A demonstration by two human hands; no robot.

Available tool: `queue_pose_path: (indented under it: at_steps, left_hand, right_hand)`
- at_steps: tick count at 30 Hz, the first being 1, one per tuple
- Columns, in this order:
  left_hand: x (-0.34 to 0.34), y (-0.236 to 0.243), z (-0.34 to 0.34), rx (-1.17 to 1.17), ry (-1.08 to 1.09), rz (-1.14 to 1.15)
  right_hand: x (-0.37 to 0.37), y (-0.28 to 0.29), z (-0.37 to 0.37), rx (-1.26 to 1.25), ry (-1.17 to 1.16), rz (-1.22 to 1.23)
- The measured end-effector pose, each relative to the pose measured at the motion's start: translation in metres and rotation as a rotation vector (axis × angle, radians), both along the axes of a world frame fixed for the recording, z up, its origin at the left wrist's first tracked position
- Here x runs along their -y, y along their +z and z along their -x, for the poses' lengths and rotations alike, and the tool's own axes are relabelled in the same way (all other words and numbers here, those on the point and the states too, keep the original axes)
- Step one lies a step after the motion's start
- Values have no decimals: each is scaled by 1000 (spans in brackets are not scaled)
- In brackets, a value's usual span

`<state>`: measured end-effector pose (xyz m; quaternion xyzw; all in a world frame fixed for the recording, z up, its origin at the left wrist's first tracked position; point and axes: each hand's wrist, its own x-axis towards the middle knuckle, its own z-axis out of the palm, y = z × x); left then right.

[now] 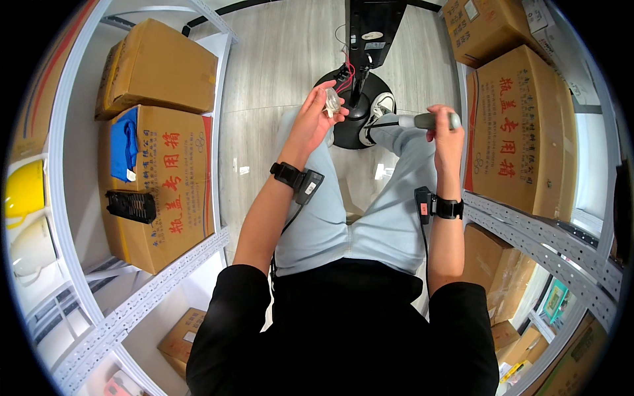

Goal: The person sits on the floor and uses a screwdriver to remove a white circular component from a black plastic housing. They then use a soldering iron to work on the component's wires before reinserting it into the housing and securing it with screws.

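Note:
My left hand (314, 115) holds a small translucent plastic piece (331, 101) between thumb and fingers, left of a black upright post unit (370, 23). Red and black wires (345, 82) hang by the post, which stands on a round black base (352, 135). My right hand (444, 132) is closed on a screwdriver (429, 121) with a grey-green handle, held roughly level with its shaft pointing left. The screwdriver's tip is apart from the plastic piece. Both wrists wear black strapped devices with cables.
White metal shelving (86, 277) flanks me on both sides, loaded with cardboard boxes (158, 79). On the left are a blue cloth (124, 145), a black plastic part (131, 206) and yellow and white hard hats (25, 191). My legs and shoe are near the round base.

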<state>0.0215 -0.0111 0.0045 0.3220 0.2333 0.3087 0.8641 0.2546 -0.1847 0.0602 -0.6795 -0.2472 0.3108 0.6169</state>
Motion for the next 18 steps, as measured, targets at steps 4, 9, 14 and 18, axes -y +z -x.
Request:
queue_pose_path:
  at_steps: [4, 9, 14, 18]
  left_hand:
    - [-12, 4, 6, 2, -101, 32]
    - [-25, 9, 16, 93, -205, 90]
    - [-21, -5, 19, 164, -181, 96]
    - [-17, 1, 18, 113, -148, 85]
  right_hand:
    - [19, -6, 7, -266, -27, -268]
    - [28, 0, 34, -375, 30, -354]
    - [25, 10, 64, -315, 62, -305]
    - [29, 5, 73, -237, 87, -267]
